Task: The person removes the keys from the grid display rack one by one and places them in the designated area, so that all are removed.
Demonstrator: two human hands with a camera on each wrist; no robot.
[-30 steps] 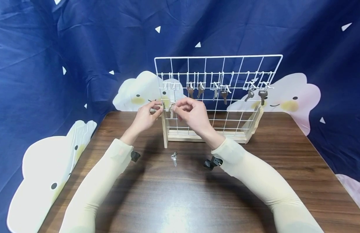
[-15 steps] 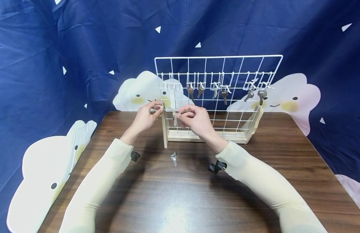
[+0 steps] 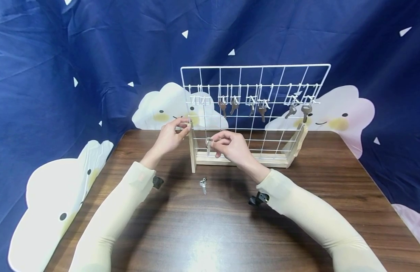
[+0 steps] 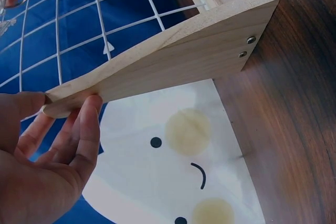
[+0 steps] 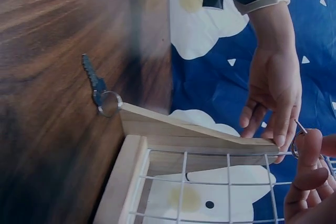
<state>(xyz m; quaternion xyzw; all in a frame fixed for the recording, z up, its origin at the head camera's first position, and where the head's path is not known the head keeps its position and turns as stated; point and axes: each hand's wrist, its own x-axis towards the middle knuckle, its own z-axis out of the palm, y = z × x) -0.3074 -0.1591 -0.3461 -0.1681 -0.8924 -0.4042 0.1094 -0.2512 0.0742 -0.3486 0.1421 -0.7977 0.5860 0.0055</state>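
Steadiness matters most here, since the wire rack (image 3: 255,75) is light and stands only on its wooden base. The left hand (image 3: 169,136) pinches the upper tip of the rack's wooden side bracket (image 4: 173,59) between thumb and fingertips, bracing the frame. The right hand (image 3: 230,145) pinches a silver key (image 3: 208,144) by its ring, with the blade hanging down just in front of the lower grid, near the base rail. I judge the grip is best kept on the ring, not the blade, so the key hangs free and plumb. The bracing fingers should stay firm while the key travels, lest the frame tip. Another key (image 3: 203,185) lies on the tabletop (image 3: 210,234) below the right hand, toward the person. More keys (image 3: 262,109) hang on hooks above it.
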